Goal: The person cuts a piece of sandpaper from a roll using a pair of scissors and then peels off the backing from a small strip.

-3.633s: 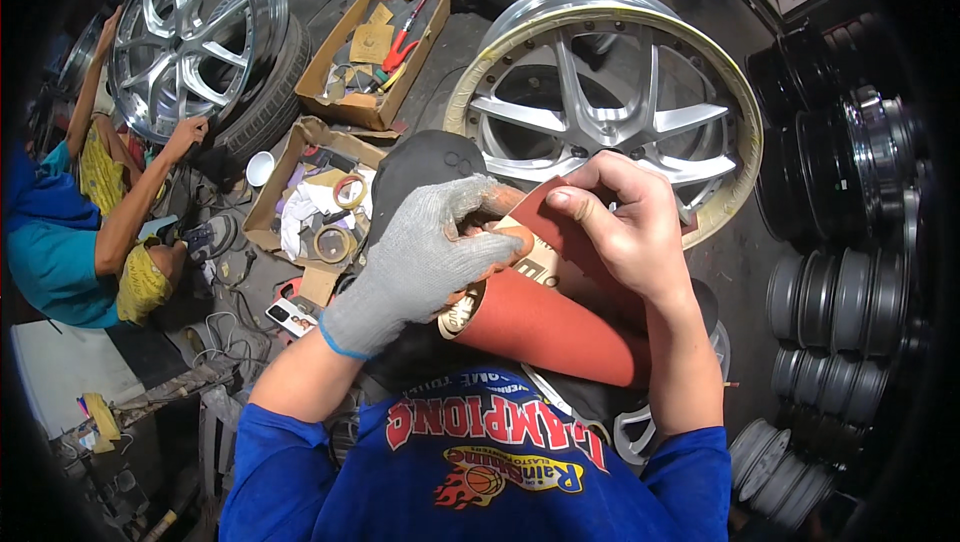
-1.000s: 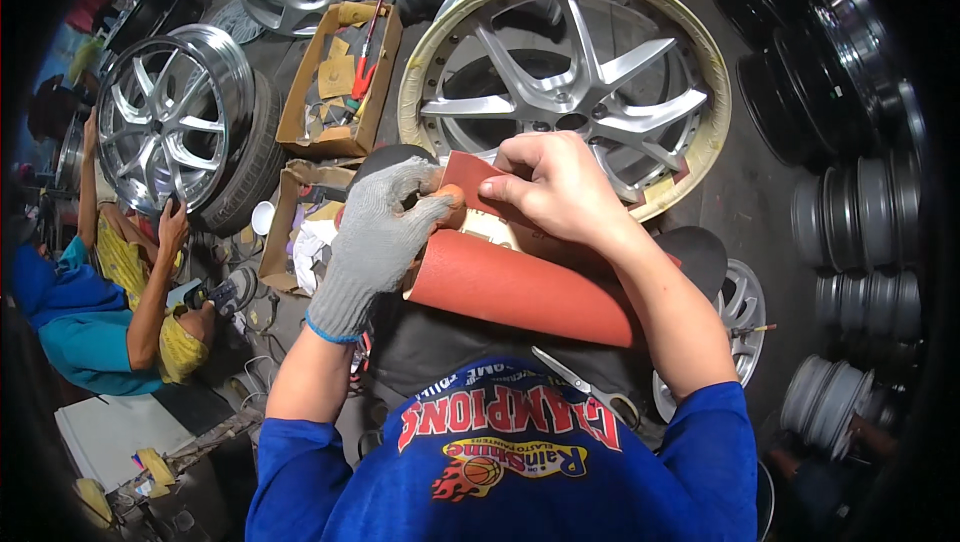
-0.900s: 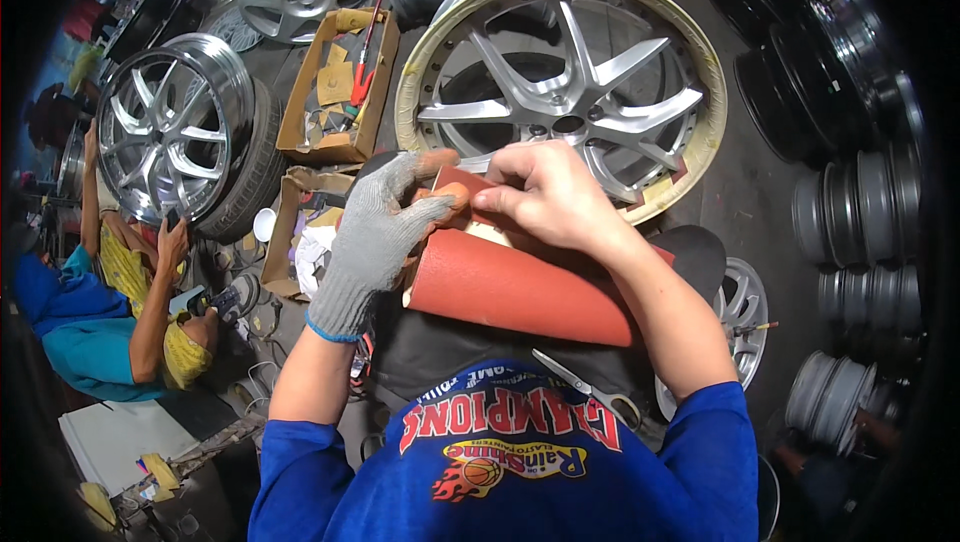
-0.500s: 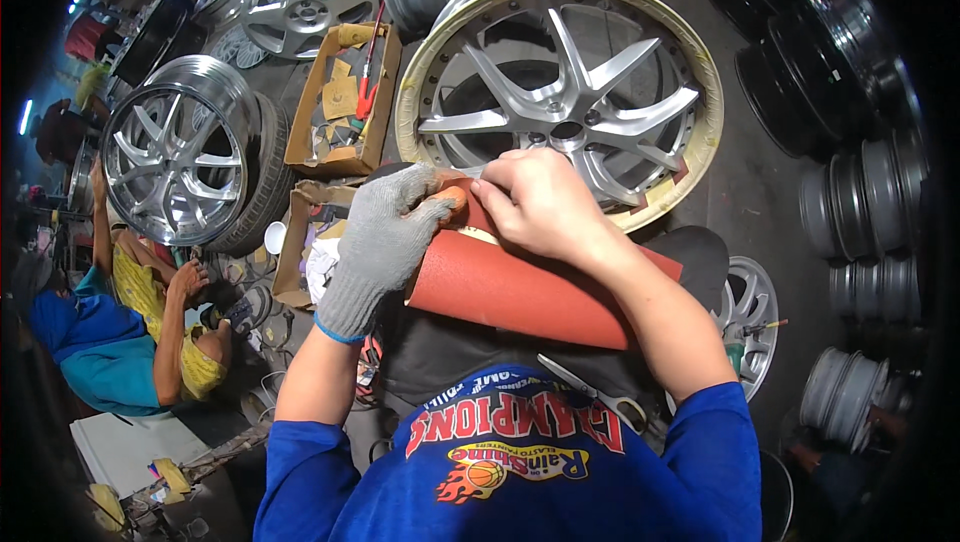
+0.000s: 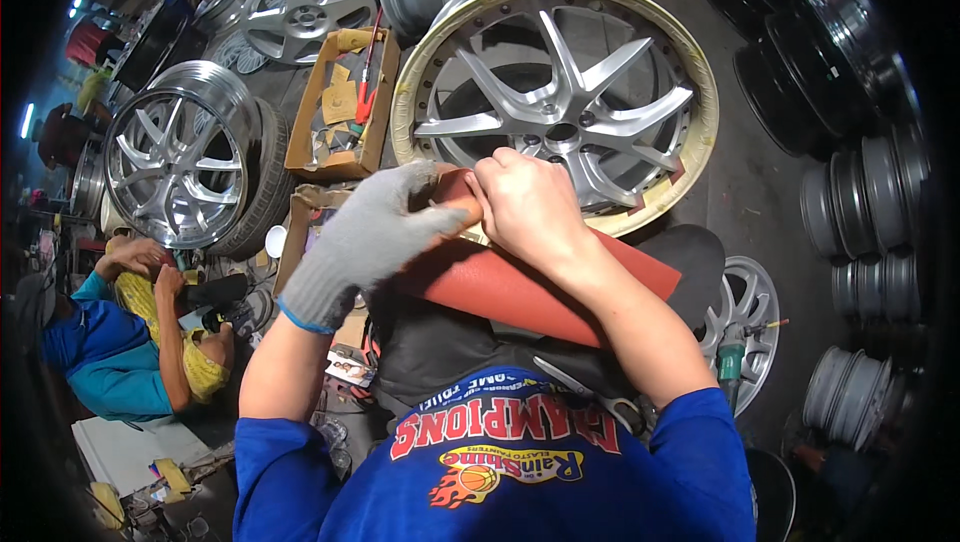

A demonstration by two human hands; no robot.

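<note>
A red sheet (image 5: 520, 300), loosely rolled, lies across the lap, below both hands and passing under the right forearm. Working from afar, I have its upturned far edge pinched between thumb and fingers of my gloved left hand (image 5: 385, 222). My bare right hand (image 5: 528, 204) is curled just beside, apparently at the same edge; its fingertips are hidden, so I cannot tell what they pinch. To work that edge well, I judge, the left should anchor while the right presses in short, even moves, lest the sheet crease askew. Scissors (image 5: 567, 376) rest near the shirt; a silver wheel (image 5: 578, 107) stands beyond.
</note>
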